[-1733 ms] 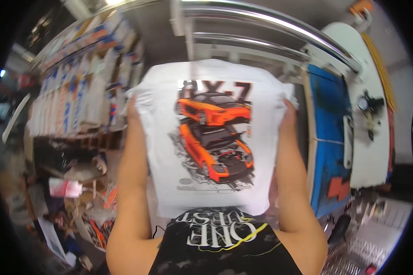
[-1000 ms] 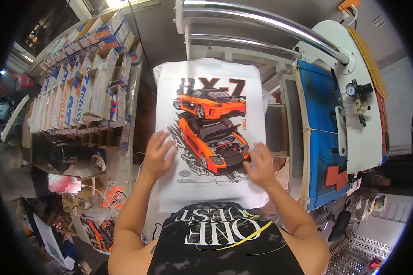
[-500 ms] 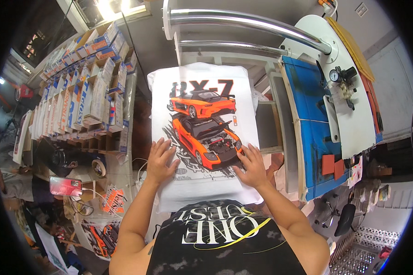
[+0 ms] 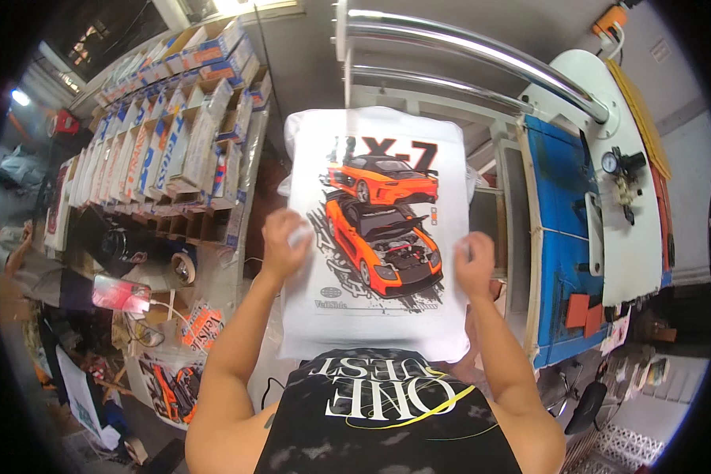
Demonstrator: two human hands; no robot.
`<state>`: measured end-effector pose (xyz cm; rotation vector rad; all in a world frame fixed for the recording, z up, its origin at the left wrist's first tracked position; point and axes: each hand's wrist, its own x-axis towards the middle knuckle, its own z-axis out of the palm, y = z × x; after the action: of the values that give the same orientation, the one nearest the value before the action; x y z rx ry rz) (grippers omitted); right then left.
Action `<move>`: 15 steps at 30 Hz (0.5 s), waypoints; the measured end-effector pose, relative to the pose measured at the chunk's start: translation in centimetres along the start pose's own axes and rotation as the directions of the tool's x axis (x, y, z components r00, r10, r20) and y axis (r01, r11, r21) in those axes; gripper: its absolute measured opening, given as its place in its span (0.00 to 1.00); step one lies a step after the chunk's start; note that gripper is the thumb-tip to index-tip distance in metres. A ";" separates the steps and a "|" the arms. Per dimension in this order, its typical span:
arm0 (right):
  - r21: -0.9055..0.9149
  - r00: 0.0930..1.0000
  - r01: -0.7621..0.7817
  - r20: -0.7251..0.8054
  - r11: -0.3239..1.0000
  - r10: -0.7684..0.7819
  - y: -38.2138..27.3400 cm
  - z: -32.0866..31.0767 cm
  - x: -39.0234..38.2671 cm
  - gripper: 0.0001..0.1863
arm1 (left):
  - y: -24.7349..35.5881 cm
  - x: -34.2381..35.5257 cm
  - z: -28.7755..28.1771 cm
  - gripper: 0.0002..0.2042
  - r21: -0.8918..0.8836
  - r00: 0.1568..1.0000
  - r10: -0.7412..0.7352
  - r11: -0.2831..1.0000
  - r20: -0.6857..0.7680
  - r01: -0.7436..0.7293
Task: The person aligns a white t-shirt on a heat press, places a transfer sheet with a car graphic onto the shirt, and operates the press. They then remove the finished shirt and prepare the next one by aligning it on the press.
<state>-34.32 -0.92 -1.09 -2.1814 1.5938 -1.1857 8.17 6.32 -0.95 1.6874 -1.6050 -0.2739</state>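
A white T-shirt (image 4: 371,328) lies flat in front of me, stretched over a board, with a print of two orange and black cars (image 4: 387,237) facing up. At its left edge, my left hand (image 4: 284,241) is closed, the fingers curled and a bit of white fabric showing between thumb and fingers. My right hand (image 4: 475,265) is likewise curled closed at the right edge, pinching the fabric there. Both hands are slightly smeared by motion. The shirt's underside and the board beneath are hidden.
Left stands a rack of cardboard boxes (image 4: 166,150), with a phone (image 4: 121,294) on a cable and a tape roll (image 4: 183,267) nearby. A blue panel (image 4: 561,237) and a white machine plate with a pressure gauge (image 4: 611,163) stand right. Chrome bars (image 4: 482,49) cross behind the shirt.
My hands have gone from lying spread on the print to curling at the shirt's two side edges. The whole view has shifted, so the scene sits further right.
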 end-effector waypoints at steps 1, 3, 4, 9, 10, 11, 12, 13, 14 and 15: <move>0.004 0.985 -0.172 0.016 0.985 0.172 1.6 0.7 1.7 0.15 | -1.6 1.7 0.1 0.14 -0.074 0.983 -0.181 0.981 -0.042 0.178; 0.264 0.648 -0.759 0.391 0.595 0.653 4.8 2.8 5.2 0.21 | -4.9 5.2 0.8 0.18 -0.280 0.842 -0.524 0.795 0.128 0.538; 0.242 0.355 -0.934 0.576 0.261 0.736 6.0 3.8 6.5 0.25 | -6.3 6.7 1.4 0.22 -0.362 0.708 -0.627 0.609 0.326 0.706; 0.657 0.538 -0.724 0.729 -0.211 0.423 9.7 7.0 10.7 0.30 | -10.5 10.7 4.7 0.37 -0.611 0.631 -0.086 -0.377 0.771 0.696; 0.722 0.575 -0.663 0.661 -0.199 0.483 10.2 7.3 11.7 0.29 | -11.2 11.5 5.1 0.35 -0.705 0.667 -0.230 -0.286 0.708 0.649; 0.753 0.614 -0.627 0.636 -0.201 0.467 10.7 7.5 12.7 0.29 | -12.1 12.3 5.3 0.33 -0.767 0.704 -0.305 -0.223 0.641 0.602; 0.774 0.593 -0.604 0.595 -0.187 0.542 11.3 7.6 13.7 0.28 | -13.0 12.7 5.4 0.31 -0.823 0.736 -0.387 -0.124 0.555 0.555; 0.759 0.561 -0.628 0.595 -0.173 0.576 11.8 7.5 14.8 0.28 | -13.9 13.1 5.3 0.26 -0.831 0.700 -0.454 -0.224 0.551 0.510; 0.762 0.562 -0.615 0.605 -0.204 0.565 12.3 7.6 15.4 0.28 | -14.9 13.1 5.3 0.25 -0.855 0.731 -0.444 -0.241 0.519 0.460; 0.778 0.548 -0.590 0.581 -0.214 0.601 12.8 7.5 16.0 0.28 | -15.8 13.2 5.3 0.24 -0.880 0.736 -0.484 -0.237 0.474 0.411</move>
<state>-36.69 -22.18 -5.62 -0.3227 0.9796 -1.2037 19.07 -9.40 -10.20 0.8306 -0.1425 -1.4147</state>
